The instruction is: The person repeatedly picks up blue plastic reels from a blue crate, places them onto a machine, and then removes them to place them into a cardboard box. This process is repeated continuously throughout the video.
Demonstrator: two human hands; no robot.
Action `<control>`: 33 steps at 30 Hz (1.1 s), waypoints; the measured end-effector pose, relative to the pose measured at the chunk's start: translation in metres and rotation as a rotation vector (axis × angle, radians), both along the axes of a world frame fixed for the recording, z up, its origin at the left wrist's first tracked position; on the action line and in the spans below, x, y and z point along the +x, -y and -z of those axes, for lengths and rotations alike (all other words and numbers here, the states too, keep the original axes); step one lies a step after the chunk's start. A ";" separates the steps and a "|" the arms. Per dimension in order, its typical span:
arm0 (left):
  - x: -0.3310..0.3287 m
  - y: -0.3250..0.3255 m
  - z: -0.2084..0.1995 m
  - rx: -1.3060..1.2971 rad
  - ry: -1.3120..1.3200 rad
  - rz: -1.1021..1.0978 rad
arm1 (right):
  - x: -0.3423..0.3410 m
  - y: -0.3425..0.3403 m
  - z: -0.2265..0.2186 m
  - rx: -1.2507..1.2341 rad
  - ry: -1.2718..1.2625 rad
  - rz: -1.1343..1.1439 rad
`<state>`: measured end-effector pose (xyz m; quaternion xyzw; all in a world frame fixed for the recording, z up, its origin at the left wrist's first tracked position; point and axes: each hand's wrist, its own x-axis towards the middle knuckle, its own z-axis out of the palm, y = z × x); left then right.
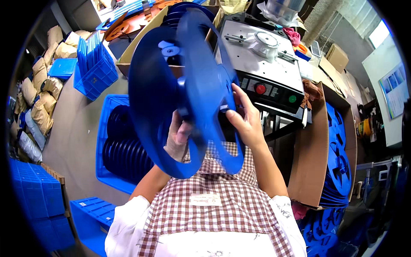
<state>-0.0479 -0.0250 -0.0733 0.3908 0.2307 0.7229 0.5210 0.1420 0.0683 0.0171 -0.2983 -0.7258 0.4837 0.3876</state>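
In front of my chest I hold a large blue plastic reel (199,85), blurred by motion. It has broad round flanges with curved cut-outs, standing roughly on edge. My left hand (177,136) is closed at its lower part, partly hidden between the flanges. My right hand (248,119) grips the right-hand flange, thumb on the near side and fingers going round the edge. Whether the rightmost blue piece is a separate flange I cannot tell. Behind the reel, a cardboard box (125,68) contains more blue discs.
A grey-topped machine (282,55) with a red button stands ahead right. A tall carton (308,158) of blue flanges is at right. At left, a blue crate (99,165) holds dark reels; another blue crate (92,85) lies beyond. Stacked blue crates (40,188) stand far left.
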 end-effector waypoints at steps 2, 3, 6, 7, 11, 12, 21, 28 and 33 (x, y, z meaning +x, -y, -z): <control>0.023 0.008 -0.034 -0.114 -0.054 -0.160 | -0.009 0.011 -0.001 -0.290 -0.229 -0.115; 0.029 0.005 -0.043 -0.150 -0.081 -0.197 | -0.015 0.017 -0.001 -0.428 -0.368 -0.144; 0.038 0.004 -0.051 -0.186 -0.113 -0.242 | -0.020 0.015 0.002 -0.153 -0.200 -0.127; 0.039 0.003 -0.052 -0.194 -0.117 -0.242 | -0.021 0.016 0.002 -0.051 -0.159 -0.072; 0.038 0.003 -0.057 -0.243 -0.119 -0.228 | -0.022 0.017 0.000 0.015 -0.122 -0.004; 0.039 0.003 -0.058 -0.263 -0.124 -0.216 | -0.021 0.016 0.000 0.041 -0.112 0.005; 0.046 -0.004 -0.052 -0.245 0.174 -0.157 | -0.015 0.012 0.005 0.060 -0.094 0.024; 0.026 -0.017 -0.019 -0.113 0.021 -0.141 | -0.012 0.010 0.011 0.106 -0.092 0.034; 0.029 -0.018 -0.020 -0.147 0.024 -0.165 | -0.012 0.007 0.016 0.073 -0.094 0.034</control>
